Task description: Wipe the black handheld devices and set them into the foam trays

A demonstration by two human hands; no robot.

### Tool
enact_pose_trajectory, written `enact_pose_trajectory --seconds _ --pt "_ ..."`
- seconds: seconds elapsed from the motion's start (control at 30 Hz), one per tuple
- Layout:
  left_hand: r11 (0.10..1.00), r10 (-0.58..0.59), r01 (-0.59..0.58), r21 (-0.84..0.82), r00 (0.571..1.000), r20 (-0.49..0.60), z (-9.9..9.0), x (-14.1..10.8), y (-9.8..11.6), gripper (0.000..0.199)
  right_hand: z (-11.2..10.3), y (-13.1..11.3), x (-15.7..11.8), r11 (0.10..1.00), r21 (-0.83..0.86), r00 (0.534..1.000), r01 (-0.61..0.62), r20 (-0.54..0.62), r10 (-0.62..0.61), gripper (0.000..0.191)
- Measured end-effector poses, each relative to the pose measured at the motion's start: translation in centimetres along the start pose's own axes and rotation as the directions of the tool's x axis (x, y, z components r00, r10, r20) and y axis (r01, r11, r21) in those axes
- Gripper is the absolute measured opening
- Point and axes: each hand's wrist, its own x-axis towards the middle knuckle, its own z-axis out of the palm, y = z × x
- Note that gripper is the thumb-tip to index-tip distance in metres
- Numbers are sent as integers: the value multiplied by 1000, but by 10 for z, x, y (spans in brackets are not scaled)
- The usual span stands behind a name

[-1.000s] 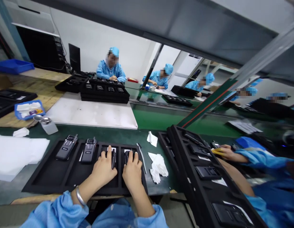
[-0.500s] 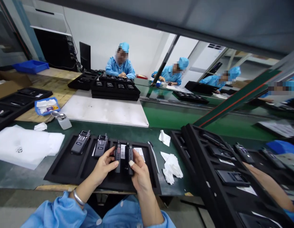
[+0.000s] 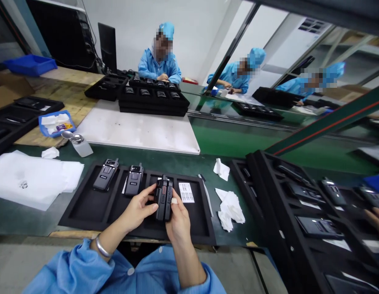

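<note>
Two black handheld radios are held upright on edge, side by side and close together, above a black foam tray. My left hand grips the left radio, thumb on its near side. Around the right radio my right hand is closed, a white cover on one fingertip. Two more radios lie in the tray's left compartments, one far left and one beside it. A printed white label shows in the rightmost compartment.
Crumpled white tissues and a white strip lie right of the tray. Stacked foam trays stand further right, with another person's hand at the edge. Left are a white bag and a dispenser bottle. People in blue sit beyond.
The two held radios, apart before, are now together side by side as my hands came closer. The view has tilted and shifted a little. The neighbour's hand has moved right.
</note>
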Motion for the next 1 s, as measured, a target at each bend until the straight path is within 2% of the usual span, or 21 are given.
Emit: enact_pose_trajectory --seconds 0.27,0.47,0.57,0.7,0.77,0.87,1.0 --pt "1000 21 -21 -14 999 -50 4 -1 -4 60 0 1 1 999 47 998 -28 -47 30 58" --pt "1000 0 -1 -11 997 -82 6 -1 -2 62 -2 3 2 994 88 998 -61 -26 64 58" --pt "1000 -23 24 0 995 -101 6 1 -1 65 -2 2 0 995 88 999 -40 8 40 55" --pt "998 -38 33 -51 995 -88 6 2 0 73 -5 -3 -5 995 55 989 82 118 -88 48" --pt "998 -8 5 -64 999 -48 5 0 1 78 -10 -7 -7 990 56 968 130 210 -139 52" --pt "999 32 -32 23 999 3 4 -10 6 79 -21 -12 -10 986 49 918 161 361 -168 59" --pt "979 57 -70 193 996 69 7 -25 11 70 -36 -16 -16 965 1 855 263 463 -234 50"
